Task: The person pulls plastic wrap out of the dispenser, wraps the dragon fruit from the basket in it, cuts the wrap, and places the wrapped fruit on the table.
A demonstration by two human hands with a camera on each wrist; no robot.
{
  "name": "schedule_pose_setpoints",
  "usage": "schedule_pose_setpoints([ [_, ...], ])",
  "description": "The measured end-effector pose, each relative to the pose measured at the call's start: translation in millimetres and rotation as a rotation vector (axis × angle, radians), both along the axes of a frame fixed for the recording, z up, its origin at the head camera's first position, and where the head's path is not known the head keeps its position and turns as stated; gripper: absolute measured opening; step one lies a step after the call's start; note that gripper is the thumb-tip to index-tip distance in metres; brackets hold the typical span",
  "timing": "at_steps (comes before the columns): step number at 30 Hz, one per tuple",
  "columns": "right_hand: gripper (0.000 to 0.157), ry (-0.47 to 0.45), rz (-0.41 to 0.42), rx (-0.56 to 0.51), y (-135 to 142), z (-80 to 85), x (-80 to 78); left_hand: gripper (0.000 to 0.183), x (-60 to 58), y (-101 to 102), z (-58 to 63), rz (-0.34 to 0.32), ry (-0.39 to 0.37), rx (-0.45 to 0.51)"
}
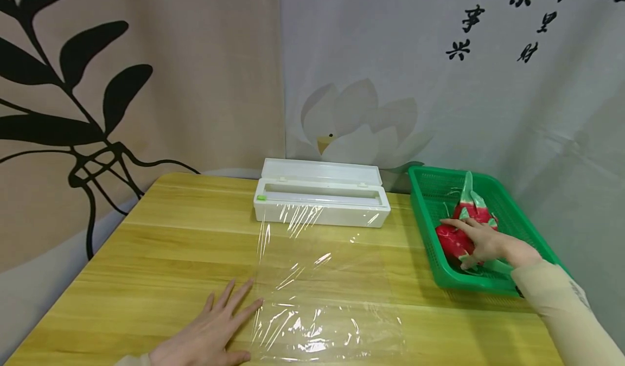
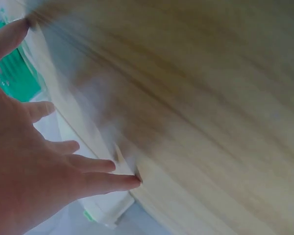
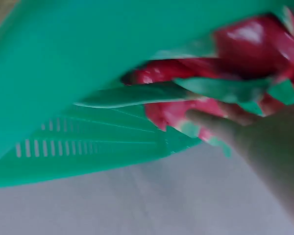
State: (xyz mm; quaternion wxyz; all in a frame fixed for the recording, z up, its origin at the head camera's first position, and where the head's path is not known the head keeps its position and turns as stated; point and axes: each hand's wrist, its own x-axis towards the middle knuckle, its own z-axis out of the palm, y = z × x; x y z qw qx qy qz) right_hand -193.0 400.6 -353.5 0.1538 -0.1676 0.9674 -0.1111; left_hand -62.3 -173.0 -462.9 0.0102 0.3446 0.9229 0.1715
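Observation:
A sheet of clear cling film (image 1: pixel 322 284) runs from a white dispenser box (image 1: pixel 322 217) toward the near edge of the table. Beside the film's left edge, my left hand (image 1: pixel 202 331) lies with fingers spread, fingertips right at that edge. On the right, my right hand (image 1: pixel 490 246) reaches into a green basket (image 1: pixel 437 268). Its thumb and fingers curve round the nearer red dragon fruit (image 1: pixel 450 238), whose green scales (image 3: pixel 225 88) show in the right wrist view. Another dragon fruit (image 1: pixel 476 210) lies just behind it. My palm hides part of the held fruit.
The box's lid (image 1: pixel 322 169) stands raised at the back, and a small green piece (image 1: pixel 261 198) sits at its left end. Behind the wooden table (image 1: pixel 195 236) hangs a printed curtain (image 1: pixel 219 84), close to the box and basket.

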Motion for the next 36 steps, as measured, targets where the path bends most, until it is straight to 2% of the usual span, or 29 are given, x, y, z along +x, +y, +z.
schedule_pose_setpoints([
  [3, 0.105, 0.011, 0.01, 0.034, -2, -5.1, -2.3, 0.088, -0.9, -1, 1.7, 0.011, -0.052, -0.008],
  [8, 0.105, 0.036, 0.033, 0.136, -8, -12.4, -5.5, 0.089, -1.7, 0, 3.8, 0.024, -0.096, -0.023],
  [15, 0.092, 0.14, 0.056, 0.222, -5, -16.8, -6.4, 0.088, -0.6, 1, 4.8, 0.009, -0.127, 0.01],
  [23, 0.09, 0.281, 0.073, 0.283, -4, -20.3, -4.7, 0.089, -2.2, 1, 6.7, 0.016, -0.147, -0.01],
  [29, 0.092, 0.339, 0.037, 0.281, -6, -11.0, -0.6, 0.089, -3.3, 1, 8.3, 0.015, -0.169, -0.016],
  [36, 0.094, 0.396, -0.021, 0.251, -8, 14.7, 1.4, 0.089, -4.9, 1, 7.9, 0.014, -0.162, -0.025],
])
